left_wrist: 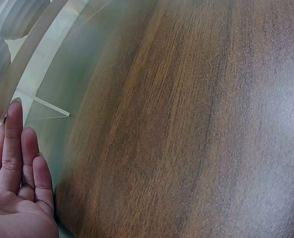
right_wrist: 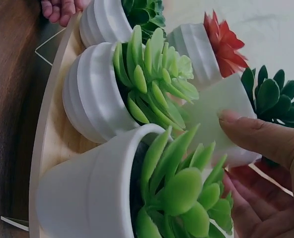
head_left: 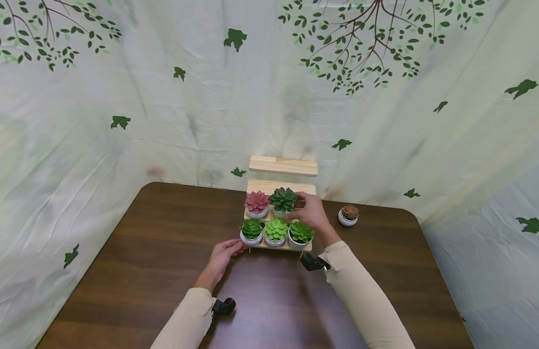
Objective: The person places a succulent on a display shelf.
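My right hand [head_left: 312, 212] grips the white pot [right_wrist: 224, 121] of a dark green artificial succulent [head_left: 283, 199], thumb on one side and fingers on the other, at the middle tier of a tiered wooden stand [head_left: 281, 185]. Left of it on that tier stands a pink-red succulent [head_left: 256, 201] in a ribbed white pot. Three green potted succulents line the front tier: a left one [head_left: 251, 229], a lighter middle one [head_left: 275, 229] and a right one [head_left: 300, 232]. With fairly straight fingers, my left hand [head_left: 225, 256] touches the stand's front left corner; its thumb is mostly hidden.
A brown succulent [head_left: 350, 212] in a white pot stands on the dark wooden table [head_left: 164, 232], right of the stand. The stand's top board [head_left: 283, 166] rises close to the leaf-printed cloth [head_left: 199, 121] behind. Clear supports [left_wrist: 52, 105] show under the front tier.
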Demonstrator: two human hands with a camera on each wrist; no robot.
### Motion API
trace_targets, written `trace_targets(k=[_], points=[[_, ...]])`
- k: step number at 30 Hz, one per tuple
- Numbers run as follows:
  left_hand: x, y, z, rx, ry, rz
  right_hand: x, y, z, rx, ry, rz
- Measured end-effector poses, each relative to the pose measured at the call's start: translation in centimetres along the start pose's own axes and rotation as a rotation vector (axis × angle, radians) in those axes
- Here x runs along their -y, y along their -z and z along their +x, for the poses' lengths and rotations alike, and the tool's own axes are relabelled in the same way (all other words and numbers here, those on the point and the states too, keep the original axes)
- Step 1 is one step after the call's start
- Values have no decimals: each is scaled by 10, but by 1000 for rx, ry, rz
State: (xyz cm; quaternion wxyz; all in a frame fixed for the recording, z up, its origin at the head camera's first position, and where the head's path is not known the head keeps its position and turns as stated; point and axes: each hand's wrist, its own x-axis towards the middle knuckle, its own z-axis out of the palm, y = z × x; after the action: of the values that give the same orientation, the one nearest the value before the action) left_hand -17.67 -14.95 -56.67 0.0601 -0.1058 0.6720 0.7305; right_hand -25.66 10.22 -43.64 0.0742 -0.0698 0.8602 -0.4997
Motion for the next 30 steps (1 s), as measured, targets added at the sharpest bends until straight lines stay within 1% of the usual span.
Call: trace_targets(k=[5, 9, 13, 18, 23, 25, 30], points=[[-1, -1, -1, -6, 15, 3, 0, -3, -1, -8, 11, -30], [-2, -1, -1, -9, 16, 12, -2, -5, -1, -10, 27, -82], [-2, 0, -1, -3, 15, 10, -4, -5, 0, -11, 8, -97], [-1, 0, 0, -6, 16, -1, -5, -6, 1, 3, -16, -57], [0, 0, 1, -4, 13, 3, -7, -7, 1, -2, -10, -63], [0, 0, 1, -3, 11, 4, -7, -7, 1, -2, -4, -49], [-1, 1, 0, 0, 9, 0, -10, 1, -2, 31, 6, 79]])
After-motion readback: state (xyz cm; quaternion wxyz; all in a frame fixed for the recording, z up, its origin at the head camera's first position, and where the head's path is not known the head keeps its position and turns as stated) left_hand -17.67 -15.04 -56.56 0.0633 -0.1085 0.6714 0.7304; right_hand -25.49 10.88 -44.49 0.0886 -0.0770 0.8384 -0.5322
